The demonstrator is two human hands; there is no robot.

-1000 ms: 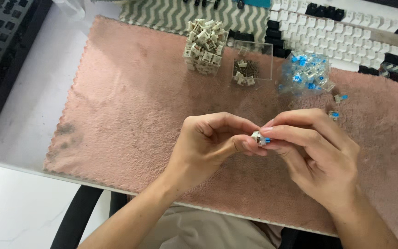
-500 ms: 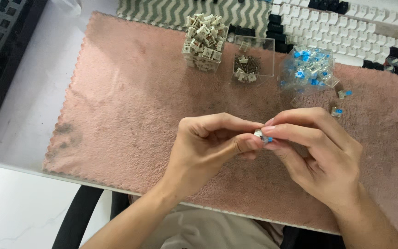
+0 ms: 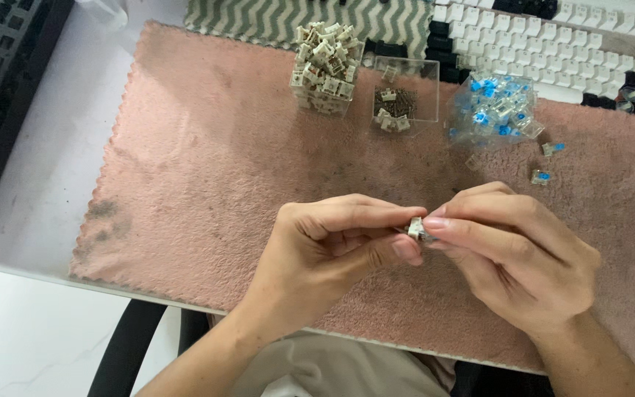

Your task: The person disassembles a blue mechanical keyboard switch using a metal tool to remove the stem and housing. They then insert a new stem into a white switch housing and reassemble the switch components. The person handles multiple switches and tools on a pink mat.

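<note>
My left hand [image 3: 336, 246] and my right hand [image 3: 519, 254] meet over the pink cloth mat [image 3: 200, 169], fingertips pinching one small keyboard switch [image 3: 415, 227] between them. The switch shows a pale cream housing; most of it is hidden by my fingers. Behind my hands stands a clear box heaped with cream switch housings [image 3: 325, 66], a clear box with small springs and a few parts [image 3: 398, 99], and a clear bag of blue-stemmed switch parts [image 3: 495, 109]. Two loose blue pieces [image 3: 542, 176] lie on the mat to the right.
A white and black keyboard [image 3: 575, 44] lies along the back right. A dark keyboard [image 3: 1, 88] sits at the left on the white desk [image 3: 45, 176]. A zigzag-patterned cloth [image 3: 288, 18] lies behind the mat. A black chair [image 3: 123, 353] shows below.
Both hands stay together in the same place; the blue part seen at the fingertips earlier is hidden now, with only the cream housing showing.
</note>
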